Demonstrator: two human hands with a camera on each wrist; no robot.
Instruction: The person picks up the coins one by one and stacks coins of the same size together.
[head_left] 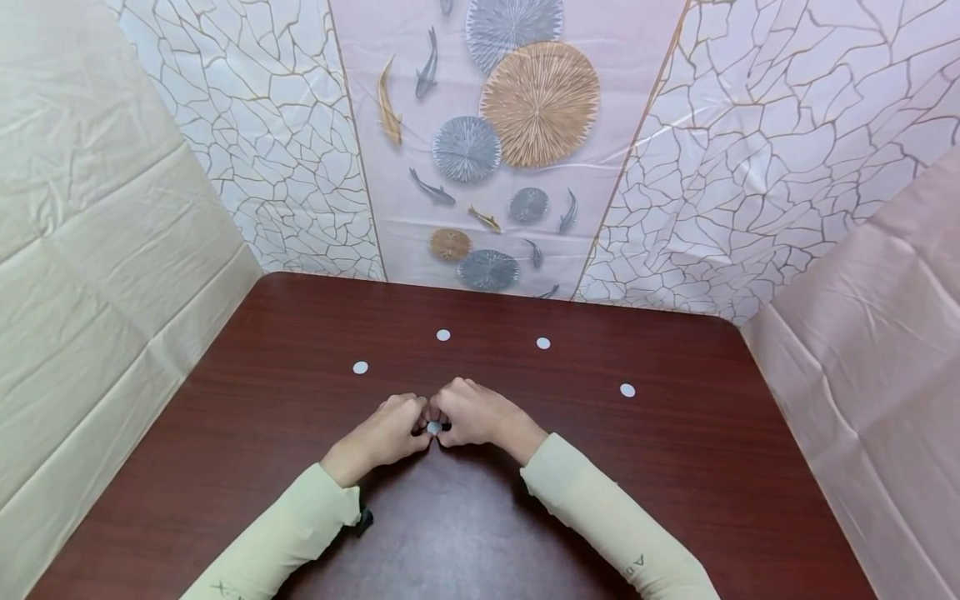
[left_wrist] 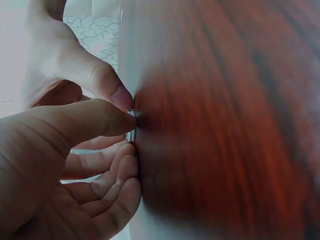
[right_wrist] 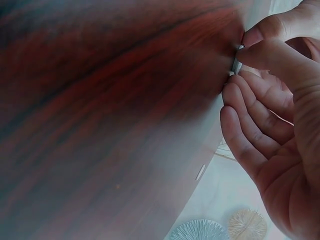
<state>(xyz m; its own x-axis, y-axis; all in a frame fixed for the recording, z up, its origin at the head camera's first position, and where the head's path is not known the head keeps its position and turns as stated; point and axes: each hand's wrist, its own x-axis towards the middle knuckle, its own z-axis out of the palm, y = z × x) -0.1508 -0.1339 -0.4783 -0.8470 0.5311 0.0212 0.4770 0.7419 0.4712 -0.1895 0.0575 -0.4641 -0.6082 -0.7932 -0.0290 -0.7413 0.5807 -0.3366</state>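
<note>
A small, thin, round disc (head_left: pixel 434 427), whitish on top, is on the table between my two hands. From the left, my left hand (head_left: pixel 390 429) pinches it with thumb and curled fingers. My right hand (head_left: pixel 478 414) grips it the same way from the right, and the hands' fingertips nearly meet around it. Seen edge-on in the left wrist view, the disc (left_wrist: pixel 132 132) looks silvery, with the thumbs on its near side and fingers beyond. Fingers cover most of the disc's rim (right_wrist: pixel 237 65) in the right wrist view.
Several white round spots lie in an arc beyond the hands: far left (head_left: pixel 361 367), back left (head_left: pixel 443 335), back right (head_left: pixel 543 343) and far right (head_left: pixel 627 390). The dark red wooden table (head_left: pixel 465 533) meets a patterned cloth wall (head_left: pixel 487 208) at the back.
</note>
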